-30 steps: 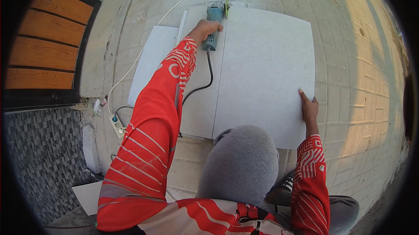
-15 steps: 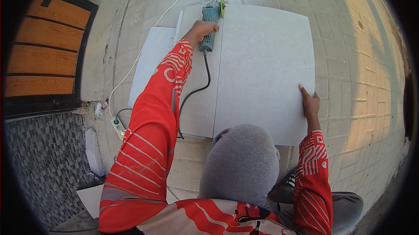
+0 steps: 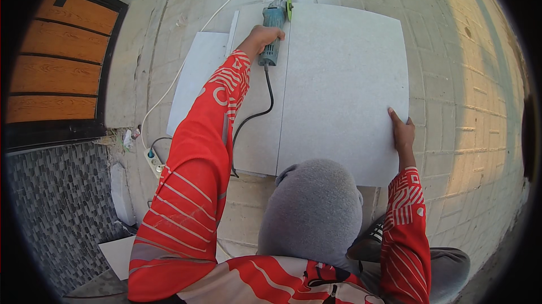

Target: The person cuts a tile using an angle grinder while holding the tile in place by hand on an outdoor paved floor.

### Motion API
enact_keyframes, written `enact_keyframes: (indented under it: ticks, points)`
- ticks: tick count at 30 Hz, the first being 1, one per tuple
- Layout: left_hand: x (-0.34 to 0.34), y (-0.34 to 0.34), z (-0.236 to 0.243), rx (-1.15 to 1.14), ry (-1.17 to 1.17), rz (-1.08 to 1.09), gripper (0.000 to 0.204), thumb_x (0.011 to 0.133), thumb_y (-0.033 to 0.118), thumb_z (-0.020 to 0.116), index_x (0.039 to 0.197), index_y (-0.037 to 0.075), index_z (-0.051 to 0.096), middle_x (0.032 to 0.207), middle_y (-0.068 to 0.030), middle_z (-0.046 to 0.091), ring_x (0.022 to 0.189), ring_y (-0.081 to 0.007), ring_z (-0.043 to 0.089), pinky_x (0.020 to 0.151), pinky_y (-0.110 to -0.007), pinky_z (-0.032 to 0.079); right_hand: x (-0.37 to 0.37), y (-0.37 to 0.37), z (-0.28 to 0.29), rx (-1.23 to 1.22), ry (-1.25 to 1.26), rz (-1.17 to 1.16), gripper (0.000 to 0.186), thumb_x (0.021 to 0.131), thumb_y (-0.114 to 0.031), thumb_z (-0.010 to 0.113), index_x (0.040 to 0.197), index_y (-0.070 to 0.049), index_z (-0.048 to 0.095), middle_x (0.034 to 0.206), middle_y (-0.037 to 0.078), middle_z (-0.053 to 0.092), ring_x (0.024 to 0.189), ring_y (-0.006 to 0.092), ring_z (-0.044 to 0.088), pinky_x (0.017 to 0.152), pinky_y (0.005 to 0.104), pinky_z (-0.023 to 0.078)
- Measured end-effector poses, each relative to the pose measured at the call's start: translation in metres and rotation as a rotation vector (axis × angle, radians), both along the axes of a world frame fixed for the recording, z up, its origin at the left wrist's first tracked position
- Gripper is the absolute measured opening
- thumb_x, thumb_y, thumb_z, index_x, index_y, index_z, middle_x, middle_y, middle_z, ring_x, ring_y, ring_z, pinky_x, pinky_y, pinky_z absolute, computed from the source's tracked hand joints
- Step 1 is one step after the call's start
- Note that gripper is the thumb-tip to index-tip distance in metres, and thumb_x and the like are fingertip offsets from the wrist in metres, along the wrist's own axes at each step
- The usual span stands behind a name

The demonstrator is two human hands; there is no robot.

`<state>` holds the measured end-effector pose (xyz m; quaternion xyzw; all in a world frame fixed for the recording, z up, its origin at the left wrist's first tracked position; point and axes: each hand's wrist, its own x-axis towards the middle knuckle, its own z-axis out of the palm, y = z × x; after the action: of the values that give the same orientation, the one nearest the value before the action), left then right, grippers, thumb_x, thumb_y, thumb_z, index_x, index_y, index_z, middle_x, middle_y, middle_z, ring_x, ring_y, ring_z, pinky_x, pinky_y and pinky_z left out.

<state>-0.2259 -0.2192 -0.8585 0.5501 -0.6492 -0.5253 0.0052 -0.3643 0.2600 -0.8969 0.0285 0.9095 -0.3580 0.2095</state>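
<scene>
The teal angle grinder [image 3: 275,19] is found just short of twelve o'clock in the view, its body clasped in the closed left hand [image 3: 263,38]. Its greenish disc [image 3: 289,6] is set upright at the far edge of a large pale grey tile [image 3: 344,89], at the top of a thin dark line [image 3: 285,89] by which the tile is crossed. At three o'clock, the tile's edge is met by the right hand [image 3: 403,133], its digits spread; whether the edge is pinched cannot be told. A black cord [image 3: 265,113] is trailed across the tile toward seven o'clock. A smaller pale sheet [image 3: 195,72] is laid at ten o'clock. Everything is carried by light paving [image 3: 440,78], brightened by a warm band of light [image 3: 480,129] at three. At nine, a power strip [image 3: 153,163] is seen; beyond it, an orange wood-grain panel [image 3: 62,61] is framed in black at ten, and a surface of grey mosaic [image 3: 62,202] is shown at eight.
</scene>
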Motion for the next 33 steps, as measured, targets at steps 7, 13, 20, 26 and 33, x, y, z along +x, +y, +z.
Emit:
enact_keyframes:
  ticks: [7, 13, 20, 26, 33]
  points:
    - [0.001, -0.002, -0.003, 0.009, -0.026, -0.003, 0.039, 0.069, 0.017, 0.081, 0.098, -0.003, 0.066, 0.089, -0.0117, 0.066, 0.069, -0.0254, 0.066, 0.058, -0.046, 0.054, -0.001, 0.000, -0.002, -0.057, -0.007, -0.007, 0.088, 0.075, -0.059, 0.083, 0.129, 0.007, 0.065, 0.121, 0.023, 0.071, 0.113, 0.0353, 0.069, 0.099, 0.0422, 0.051]
    - [0.004, 0.001, -0.009, 0.017, -0.021, -0.004, 0.039, 0.070, 0.017, 0.080, 0.099, -0.004, 0.065, 0.088, -0.0115, 0.065, 0.069, -0.0254, 0.066, 0.058, -0.046, 0.054, -0.004, 0.002, -0.008, -0.036, -0.004, -0.016, 0.089, 0.075, -0.059, 0.083, 0.130, 0.008, 0.065, 0.124, 0.024, 0.070, 0.115, 0.0354, 0.068, 0.100, 0.0423, 0.051]
    - [0.006, 0.000, -0.009, 0.009, -0.017, 0.003, 0.039, 0.069, 0.016, 0.080, 0.100, -0.004, 0.066, 0.089, -0.0114, 0.065, 0.069, -0.0253, 0.066, 0.058, -0.046, 0.055, -0.002, 0.000, -0.002, -0.073, -0.026, -0.009, 0.087, 0.075, -0.058, 0.084, 0.129, 0.008, 0.065, 0.122, 0.023, 0.071, 0.113, 0.0344, 0.069, 0.099, 0.0416, 0.051]
    - [0.008, 0.006, -0.004, 0.024, 0.001, -0.006, 0.040, 0.069, 0.016, 0.080, 0.100, -0.005, 0.065, 0.089, -0.0121, 0.065, 0.070, -0.0256, 0.066, 0.058, -0.046, 0.055, -0.001, 0.001, 0.000, -0.057, 0.008, 0.001, 0.084, 0.075, -0.057, 0.084, 0.127, 0.007, 0.067, 0.120, 0.022, 0.072, 0.111, 0.0330, 0.069, 0.097, 0.0412, 0.052]
    - [0.011, 0.006, -0.005, 0.035, 0.000, -0.014, 0.042, 0.069, 0.016, 0.080, 0.102, -0.006, 0.064, 0.090, -0.0126, 0.064, 0.071, -0.0263, 0.066, 0.058, -0.047, 0.055, -0.003, 0.001, -0.003, -0.090, -0.013, -0.002, 0.084, 0.075, -0.057, 0.084, 0.127, 0.007, 0.067, 0.120, 0.022, 0.072, 0.110, 0.0330, 0.069, 0.098, 0.0410, 0.052]
